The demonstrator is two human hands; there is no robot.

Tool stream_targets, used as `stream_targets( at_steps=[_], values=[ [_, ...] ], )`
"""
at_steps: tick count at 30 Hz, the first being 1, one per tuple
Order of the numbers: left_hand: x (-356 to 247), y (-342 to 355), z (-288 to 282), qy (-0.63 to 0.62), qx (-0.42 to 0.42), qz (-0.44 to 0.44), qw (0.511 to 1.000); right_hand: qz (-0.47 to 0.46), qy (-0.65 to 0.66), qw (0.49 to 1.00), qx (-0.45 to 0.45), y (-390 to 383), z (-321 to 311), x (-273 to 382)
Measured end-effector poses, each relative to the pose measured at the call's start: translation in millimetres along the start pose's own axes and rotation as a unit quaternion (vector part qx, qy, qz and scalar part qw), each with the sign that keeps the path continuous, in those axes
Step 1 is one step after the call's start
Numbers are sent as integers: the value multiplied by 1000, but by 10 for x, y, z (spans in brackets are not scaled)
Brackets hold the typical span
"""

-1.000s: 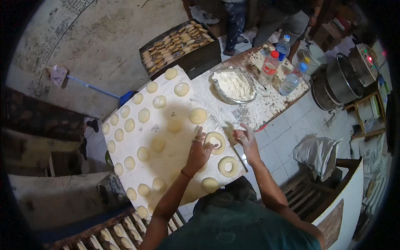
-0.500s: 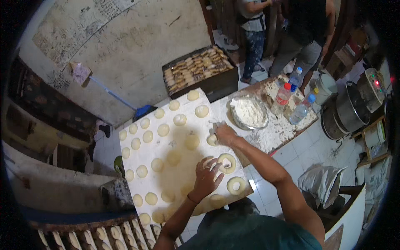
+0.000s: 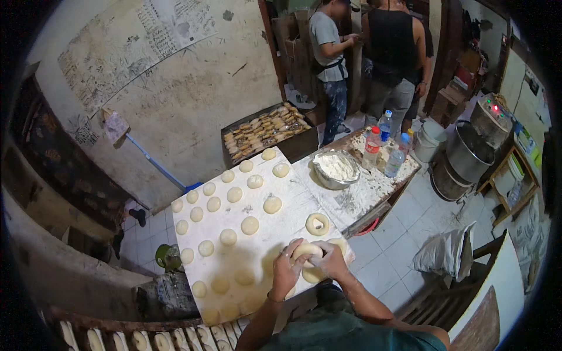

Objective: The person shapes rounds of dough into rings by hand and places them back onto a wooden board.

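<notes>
Close to my body, my left hand (image 3: 285,270) and my right hand (image 3: 333,261) grip a ring of pale dough (image 3: 307,250) between them, just above the front right of the floured board (image 3: 281,220). My fingers curl round it from both sides. Another dough ring (image 3: 317,224) lies on the board just beyond my hands, its hole showing. Part of a further dough piece (image 3: 314,275) is visible below my hands, and they partly cover it. Several round dough balls (image 3: 250,225) are spread in rows to the left, the nearer ones in shadow.
Right of the board, a bowl of flour (image 3: 338,169) and plastic bottles (image 3: 371,149) stand on a floury table (image 3: 374,190). Beyond is a tray of browned pieces (image 3: 266,131). People (image 3: 393,52) stand at the back. Racked dough (image 3: 140,340) sits at lower left; a white sack (image 3: 448,251) at right.
My right hand has drawn back from a dough ball at the board's right side, and that ball is gone from there. Both hands now hold a dough ring together. The view has tilted up.
</notes>
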State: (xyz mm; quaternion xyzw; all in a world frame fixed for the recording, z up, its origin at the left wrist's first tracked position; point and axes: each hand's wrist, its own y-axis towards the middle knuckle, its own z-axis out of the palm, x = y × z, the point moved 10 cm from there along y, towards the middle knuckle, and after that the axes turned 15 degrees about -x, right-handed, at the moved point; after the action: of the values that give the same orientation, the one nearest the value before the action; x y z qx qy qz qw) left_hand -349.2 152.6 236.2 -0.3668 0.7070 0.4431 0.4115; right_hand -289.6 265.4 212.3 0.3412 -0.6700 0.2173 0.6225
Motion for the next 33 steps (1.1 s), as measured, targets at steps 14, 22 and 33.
stream_targets(
  at_steps=[14, 22, 33],
  values=[
    [88, -1149, -1131, -131, -25, -127, 983, 15, 37, 997, 61, -1313, 765, 58],
    [-52, -1582, -1064, -517, 114, -355, 770, 380, 585, 679, 229, -1614, 1071, 696],
    [354, -1650, -713, -311, 226, -365, 848, -47, -1, 944, 327, -1498, 1098, 569]
  ],
)
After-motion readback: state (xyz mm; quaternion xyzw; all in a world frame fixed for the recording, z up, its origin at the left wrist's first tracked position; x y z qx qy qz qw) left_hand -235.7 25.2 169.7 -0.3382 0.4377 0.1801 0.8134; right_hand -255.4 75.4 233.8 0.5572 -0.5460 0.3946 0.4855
